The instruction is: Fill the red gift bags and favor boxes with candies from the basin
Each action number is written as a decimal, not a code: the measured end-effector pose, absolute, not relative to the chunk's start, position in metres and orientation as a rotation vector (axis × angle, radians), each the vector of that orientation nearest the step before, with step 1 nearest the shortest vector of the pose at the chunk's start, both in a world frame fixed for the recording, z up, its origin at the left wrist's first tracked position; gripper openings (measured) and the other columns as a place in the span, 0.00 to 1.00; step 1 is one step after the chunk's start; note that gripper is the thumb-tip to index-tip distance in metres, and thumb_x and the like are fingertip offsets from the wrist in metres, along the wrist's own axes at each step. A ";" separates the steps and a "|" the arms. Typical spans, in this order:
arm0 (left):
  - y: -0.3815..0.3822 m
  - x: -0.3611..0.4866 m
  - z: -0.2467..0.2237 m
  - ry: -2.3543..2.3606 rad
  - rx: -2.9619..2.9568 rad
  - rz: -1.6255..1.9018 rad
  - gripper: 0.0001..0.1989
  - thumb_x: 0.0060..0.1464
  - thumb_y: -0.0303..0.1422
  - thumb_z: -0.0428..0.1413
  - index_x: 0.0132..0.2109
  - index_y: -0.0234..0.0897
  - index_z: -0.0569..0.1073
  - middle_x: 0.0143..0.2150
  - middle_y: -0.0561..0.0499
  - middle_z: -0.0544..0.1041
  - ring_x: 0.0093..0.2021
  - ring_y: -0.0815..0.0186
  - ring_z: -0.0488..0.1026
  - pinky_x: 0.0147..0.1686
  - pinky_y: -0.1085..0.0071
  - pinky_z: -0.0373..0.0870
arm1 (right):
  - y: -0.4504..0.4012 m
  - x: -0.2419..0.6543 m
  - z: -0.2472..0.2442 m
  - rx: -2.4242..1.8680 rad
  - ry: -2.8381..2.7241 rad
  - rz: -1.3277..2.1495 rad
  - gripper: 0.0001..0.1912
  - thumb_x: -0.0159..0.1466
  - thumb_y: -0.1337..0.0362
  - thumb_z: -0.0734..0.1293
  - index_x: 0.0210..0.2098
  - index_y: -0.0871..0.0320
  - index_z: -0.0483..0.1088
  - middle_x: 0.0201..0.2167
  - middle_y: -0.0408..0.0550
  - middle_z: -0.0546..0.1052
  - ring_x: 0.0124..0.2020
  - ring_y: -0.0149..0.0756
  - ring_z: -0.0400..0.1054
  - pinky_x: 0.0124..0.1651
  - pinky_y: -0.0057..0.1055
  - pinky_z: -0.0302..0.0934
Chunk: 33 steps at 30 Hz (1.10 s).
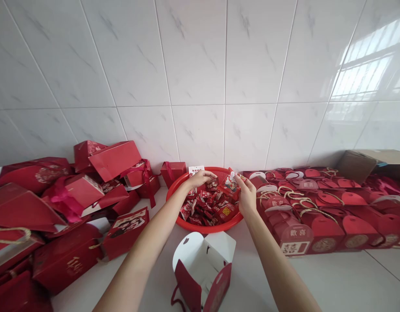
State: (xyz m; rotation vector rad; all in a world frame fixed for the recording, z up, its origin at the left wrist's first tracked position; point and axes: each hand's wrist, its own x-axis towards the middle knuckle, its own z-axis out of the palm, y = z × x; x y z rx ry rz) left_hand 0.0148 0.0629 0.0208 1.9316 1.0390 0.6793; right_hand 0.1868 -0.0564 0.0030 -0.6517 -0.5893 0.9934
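A red plastic basket [204, 230] full of small red wrapped candies [206, 206] stands against the tiled wall. My left hand [200, 178] hovers over the basket's left part, fingers loosely bent and apart, with nothing visible in them. At the basket's right side my right hand [247, 193] pinches a red printed candy packet [230, 184] between thumb and fingers. In front of the basket, between my forearms, sits a red gift box [204, 273] with its flaps spread and its white inside showing. A few small items at its bottom are hard to make out.
Red gift boxes [68, 260] lie heaped on the left, some with ribbons. On the right, closed red boxes [326, 234] with rope handles stand in rows. Behind those rows is a brown cardboard box [359, 167]. A small red box [174, 171] stands left of the basket.
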 end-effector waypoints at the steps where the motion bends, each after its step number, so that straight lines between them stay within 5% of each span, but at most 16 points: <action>1: 0.063 0.015 0.021 1.047 1.925 0.701 0.19 0.44 0.26 0.51 0.42 0.35 0.81 0.32 0.52 0.78 0.36 0.65 0.72 0.43 0.70 0.69 | -0.056 0.187 0.003 -0.655 -0.568 0.982 0.17 0.45 0.56 0.78 0.31 0.58 0.75 0.27 0.44 0.80 0.29 0.37 0.74 0.35 0.33 0.68; 13: 0.055 0.016 0.026 0.999 1.823 0.790 0.18 0.46 0.27 0.52 0.42 0.35 0.82 0.39 0.50 0.81 0.42 0.63 0.74 0.44 0.70 0.71 | -0.056 0.188 0.006 -0.687 -0.483 0.996 0.16 0.44 0.60 0.78 0.29 0.57 0.71 0.26 0.43 0.80 0.28 0.36 0.73 0.34 0.33 0.69; 20: 0.049 0.024 0.029 0.769 1.801 0.911 0.19 0.44 0.30 0.63 0.46 0.32 0.80 0.44 0.47 0.82 0.44 0.62 0.76 0.51 0.64 0.70 | -0.057 0.187 0.002 -0.708 -0.599 1.077 0.18 0.42 0.61 0.80 0.30 0.59 0.75 0.28 0.48 0.81 0.29 0.40 0.75 0.33 0.35 0.71; 27: 0.042 0.032 0.028 0.668 1.821 0.835 0.23 0.37 0.36 0.72 0.42 0.32 0.79 0.40 0.46 0.81 0.43 0.60 0.77 0.49 0.61 0.71 | -0.051 0.190 0.000 -0.633 -0.551 1.054 0.19 0.41 0.62 0.80 0.29 0.57 0.72 0.26 0.43 0.79 0.28 0.36 0.74 0.33 0.33 0.70; 33: 0.032 0.028 0.035 0.822 2.026 0.655 0.19 0.50 0.38 0.64 0.48 0.33 0.79 0.46 0.44 0.81 0.47 0.59 0.76 0.48 0.65 0.72 | -0.051 0.190 0.000 -0.624 -0.561 1.089 0.21 0.40 0.61 0.81 0.29 0.58 0.71 0.26 0.44 0.79 0.27 0.35 0.73 0.33 0.32 0.70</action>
